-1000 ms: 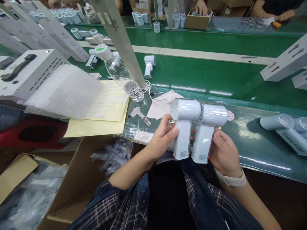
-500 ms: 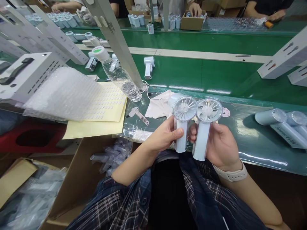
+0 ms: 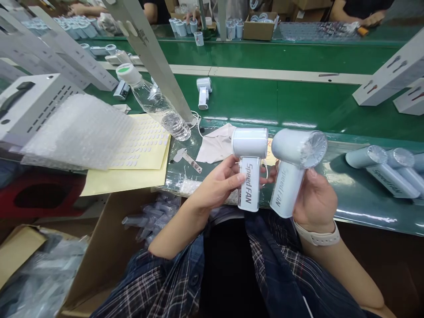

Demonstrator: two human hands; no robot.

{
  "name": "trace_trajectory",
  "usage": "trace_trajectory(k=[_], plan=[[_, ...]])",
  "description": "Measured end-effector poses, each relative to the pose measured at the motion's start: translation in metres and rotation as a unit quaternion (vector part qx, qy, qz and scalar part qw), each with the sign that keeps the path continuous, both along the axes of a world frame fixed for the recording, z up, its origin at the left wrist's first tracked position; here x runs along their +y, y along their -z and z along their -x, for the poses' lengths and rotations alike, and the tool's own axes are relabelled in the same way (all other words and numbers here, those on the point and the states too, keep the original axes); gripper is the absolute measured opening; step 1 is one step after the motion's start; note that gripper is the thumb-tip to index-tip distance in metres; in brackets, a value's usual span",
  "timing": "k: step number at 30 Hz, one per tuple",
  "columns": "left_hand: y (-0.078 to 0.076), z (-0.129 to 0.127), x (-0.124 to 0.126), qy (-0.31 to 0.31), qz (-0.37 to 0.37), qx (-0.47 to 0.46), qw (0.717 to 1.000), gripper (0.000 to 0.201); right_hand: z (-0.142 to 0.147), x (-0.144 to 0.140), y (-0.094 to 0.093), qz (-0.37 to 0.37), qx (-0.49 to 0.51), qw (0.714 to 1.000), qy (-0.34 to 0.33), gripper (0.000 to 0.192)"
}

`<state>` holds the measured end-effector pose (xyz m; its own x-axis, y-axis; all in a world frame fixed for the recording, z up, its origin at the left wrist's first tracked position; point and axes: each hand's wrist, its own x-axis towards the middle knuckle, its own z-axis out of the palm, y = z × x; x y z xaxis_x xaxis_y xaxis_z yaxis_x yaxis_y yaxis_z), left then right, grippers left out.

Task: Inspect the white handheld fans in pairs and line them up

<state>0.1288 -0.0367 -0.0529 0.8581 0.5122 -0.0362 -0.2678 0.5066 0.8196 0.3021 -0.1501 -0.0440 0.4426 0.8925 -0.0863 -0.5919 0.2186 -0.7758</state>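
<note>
Two light blue handheld fans are held up side by side over the front of the bench. My left hand (image 3: 223, 182) is closed around the handle of the left fan (image 3: 249, 174), whose "Speed FAN" lettering faces me and whose head points right. My right hand (image 3: 314, 198) grips the right fan (image 3: 287, 190); its head is turned to the right and looks wrapped in clear film. The fingers behind both handles are partly hidden. Beneath and behind them lie a pale cloth (image 3: 216, 143) and a small printed label piece (image 3: 188, 159).
A tilted water bottle (image 3: 154, 104) stands by a metal post (image 3: 154, 57). Left are bubble wrap (image 3: 77, 130) and yellow sticker sheets (image 3: 149, 152). More fans (image 3: 386, 170) lie at right; one fan (image 3: 203, 93) is on the green belt. Co-workers' hands show across it.
Both fans have been turned in my hands: their grilles faced me before, and now their lettered sides show. The view has shifted slightly. A co-worker's hand has left the small carton.
</note>
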Motion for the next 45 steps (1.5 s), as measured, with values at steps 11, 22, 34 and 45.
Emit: trace_trajectory(k=[11, 22, 34, 45], plan=[[0.014, -0.009, -0.002, -0.025, -0.019, -0.001, 0.999, 0.063, 0.009, 0.003, 0.017, 0.082, -0.016, 0.995, 0.057, 0.021], [0.001, -0.001, -0.002, -0.055, -0.103, 0.092, 0.989, 0.064, 0.005, 0.002, 0.011, 0.12, -0.034, 0.988, 0.091, 0.015], [-0.001, -0.001, 0.006, -0.085, -0.319, 0.148, 0.932, 0.046, 0.0, -0.01, 0.02, 0.031, -0.253, 0.965, 0.058, 0.044], [0.021, 0.0, 0.02, -0.198, -0.581, -0.006, 0.789, 0.023, -0.006, -0.012, 0.012, -0.166, -0.468, 0.868, 0.016, 0.037]])
